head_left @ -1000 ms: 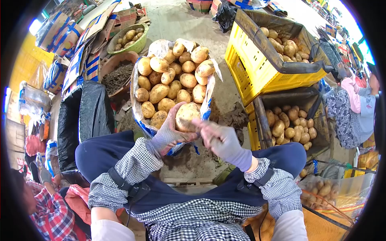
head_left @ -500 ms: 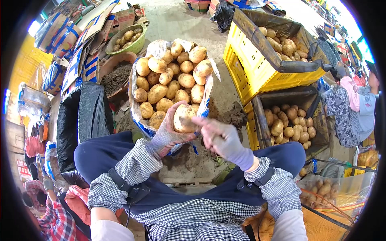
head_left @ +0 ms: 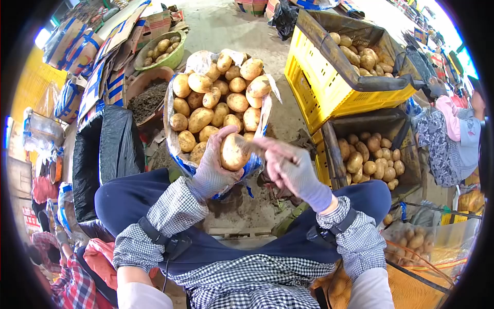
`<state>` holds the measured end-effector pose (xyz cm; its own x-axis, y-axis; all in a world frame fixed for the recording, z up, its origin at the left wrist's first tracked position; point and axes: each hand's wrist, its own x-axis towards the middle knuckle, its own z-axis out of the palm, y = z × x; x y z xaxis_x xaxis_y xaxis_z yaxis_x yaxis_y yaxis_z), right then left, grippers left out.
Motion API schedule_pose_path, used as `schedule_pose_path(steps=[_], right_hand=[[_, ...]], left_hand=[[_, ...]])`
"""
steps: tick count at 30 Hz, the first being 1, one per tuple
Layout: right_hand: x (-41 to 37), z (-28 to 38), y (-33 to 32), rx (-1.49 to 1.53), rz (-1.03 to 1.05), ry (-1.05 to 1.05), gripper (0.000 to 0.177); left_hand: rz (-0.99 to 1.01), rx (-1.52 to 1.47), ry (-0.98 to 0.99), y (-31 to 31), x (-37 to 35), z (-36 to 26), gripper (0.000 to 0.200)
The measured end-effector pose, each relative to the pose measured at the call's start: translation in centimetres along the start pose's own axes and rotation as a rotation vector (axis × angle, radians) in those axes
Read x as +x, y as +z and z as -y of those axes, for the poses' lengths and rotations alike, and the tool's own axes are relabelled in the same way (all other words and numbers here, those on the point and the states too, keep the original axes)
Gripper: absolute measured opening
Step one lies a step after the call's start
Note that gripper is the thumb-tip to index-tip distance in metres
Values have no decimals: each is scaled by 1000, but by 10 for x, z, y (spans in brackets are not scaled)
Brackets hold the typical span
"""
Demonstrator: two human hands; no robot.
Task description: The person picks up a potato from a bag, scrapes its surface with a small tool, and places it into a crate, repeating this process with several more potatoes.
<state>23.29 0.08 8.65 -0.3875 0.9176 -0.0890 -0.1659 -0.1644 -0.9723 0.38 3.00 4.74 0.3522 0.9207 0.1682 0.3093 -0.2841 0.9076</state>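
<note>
My left hand [head_left: 215,167], in a pale dirty glove, is closed around a large potato [head_left: 233,152] with brown soil on its skin. The gloved right hand [head_left: 296,172] is to the right of it. Its stretched forefinger, blurred and soil-stained, reaches across to the potato's upper right side, while the other fingers are loosely bent. Just beyond both hands stands a plastic-lined box [head_left: 168,121] heaped with potatoes [head_left: 220,110], some with dirt patches.
Yellow crates [head_left: 329,100] with dark liners hold more potatoes on the right. A green basin [head_left: 180,57] of potatoes and a tub of soil [head_left: 149,100] stand at the left, near a black plastic-covered box [head_left: 122,149]. People sit on both sides.
My right hand has shifted slightly right and down, its forefinger now at the potato's upper right side instead of over its middle. The left hand has turned the potato a little.
</note>
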Motion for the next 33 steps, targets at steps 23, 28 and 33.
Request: schedule_pose_path(steps=[23, 28, 33], right_hand=[[4, -29, 16, 84, -41, -92, 41], [2, -27, 21, 56, -25, 2, 40], [2, -63, 36, -56, 84, -374, 40]], left_hand=[[-2, -1395, -713, -3, -4, -7, 59], [90, -1468, -616, 0, -1, -3, 61], [84, -1541, -695, -2, 1, 2, 66]])
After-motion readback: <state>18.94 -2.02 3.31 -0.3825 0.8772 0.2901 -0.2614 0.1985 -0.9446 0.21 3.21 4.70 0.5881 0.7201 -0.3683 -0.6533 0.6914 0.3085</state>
